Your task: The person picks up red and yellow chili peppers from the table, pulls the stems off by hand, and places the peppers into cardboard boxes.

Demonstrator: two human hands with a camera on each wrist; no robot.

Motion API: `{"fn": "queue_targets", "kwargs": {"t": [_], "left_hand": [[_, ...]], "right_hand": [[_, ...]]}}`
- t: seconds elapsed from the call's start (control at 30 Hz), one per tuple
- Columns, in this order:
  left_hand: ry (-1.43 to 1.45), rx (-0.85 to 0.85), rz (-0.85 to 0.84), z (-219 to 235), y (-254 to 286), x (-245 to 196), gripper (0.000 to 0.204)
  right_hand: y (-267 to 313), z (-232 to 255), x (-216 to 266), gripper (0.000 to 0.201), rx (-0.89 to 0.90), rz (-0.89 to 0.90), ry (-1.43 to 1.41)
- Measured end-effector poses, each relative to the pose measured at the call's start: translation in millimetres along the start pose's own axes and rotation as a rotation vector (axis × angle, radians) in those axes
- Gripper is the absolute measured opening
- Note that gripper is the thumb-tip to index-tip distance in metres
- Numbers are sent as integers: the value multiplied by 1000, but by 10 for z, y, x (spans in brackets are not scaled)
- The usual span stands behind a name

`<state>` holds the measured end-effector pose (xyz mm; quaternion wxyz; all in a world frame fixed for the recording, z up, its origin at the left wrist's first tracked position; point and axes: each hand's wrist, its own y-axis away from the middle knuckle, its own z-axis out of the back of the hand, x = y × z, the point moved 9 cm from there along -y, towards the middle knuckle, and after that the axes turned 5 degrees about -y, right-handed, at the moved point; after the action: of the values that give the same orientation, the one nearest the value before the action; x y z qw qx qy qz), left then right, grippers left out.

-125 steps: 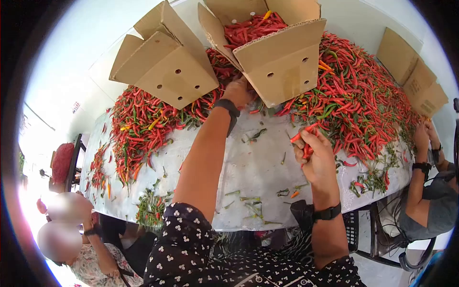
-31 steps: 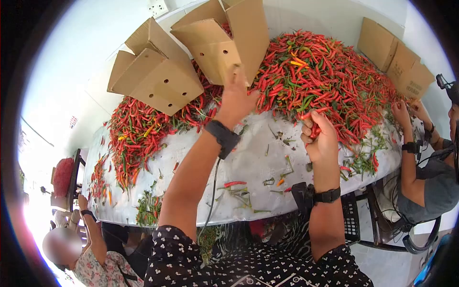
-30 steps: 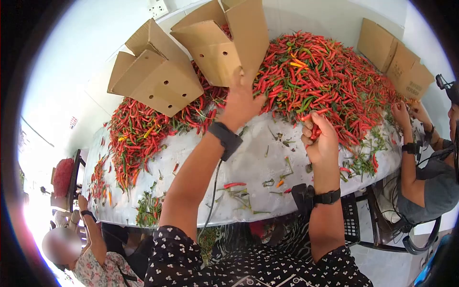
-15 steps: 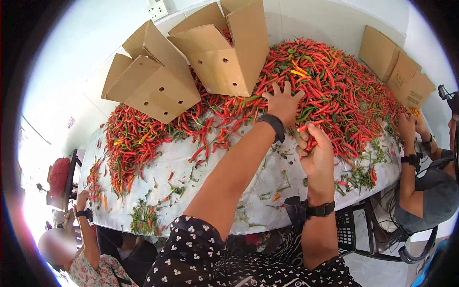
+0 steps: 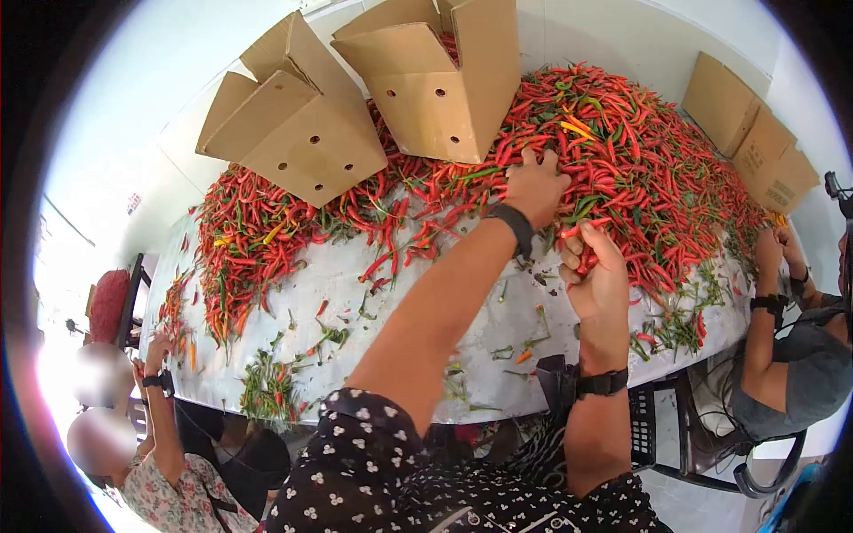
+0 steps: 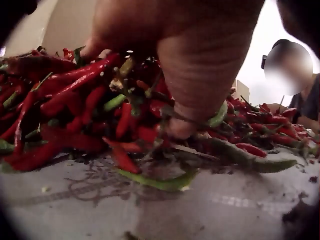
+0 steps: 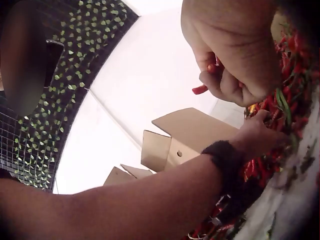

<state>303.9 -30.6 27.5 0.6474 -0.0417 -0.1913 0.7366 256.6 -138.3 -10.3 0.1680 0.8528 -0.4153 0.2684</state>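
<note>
My left hand [image 5: 536,193] reaches onto the near left slope of a large heap of red chillies [image 5: 657,178]. In the left wrist view the thumb of that hand [image 6: 200,55] dips in among red chillies [image 6: 75,100], apart from the fingers farther back, whose tips are hidden. A curved green chilli [image 6: 160,181] lies below the thumb on the table. My right hand [image 5: 597,271], held up in front of the heap, grips several red chillies [image 5: 584,258] in curled fingers. One red chilli tip [image 7: 200,90] pokes out of the fist in the right wrist view.
Two cardboard boxes [image 5: 311,142] [image 5: 435,107] stand at the back left among chillies. Another chilli heap [image 5: 258,258] spreads left. Green stems [image 5: 269,386] lie near the table's front edge. A person [image 5: 791,355] works at the right, others at the left.
The right box has gone left and red chillies now lie before it. My left hand has left the box for the right heap, its spread fingers now lower among chillies. The right hand keeps its chillies.
</note>
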Motion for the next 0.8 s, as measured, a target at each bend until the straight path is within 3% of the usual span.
{"fn": "queue_targets", "kwargs": {"t": [0.3, 0.53, 0.63, 0.8], "left_hand": [[190, -49, -285, 404, 1044, 387, 39], [348, 80, -155, 632, 1913, 912, 36], [389, 124, -133, 762, 2231, 1074, 45], [339, 42, 38, 1095, 2691, 1179, 34]], "right_hand": [[-20, -47, -49, 10, 54, -19, -35], [4, -119, -212, 9, 108, -73, 37], [12, -115, -265, 9, 103, -94, 59], [44, -136, -308, 11, 123, -116, 32]]}}
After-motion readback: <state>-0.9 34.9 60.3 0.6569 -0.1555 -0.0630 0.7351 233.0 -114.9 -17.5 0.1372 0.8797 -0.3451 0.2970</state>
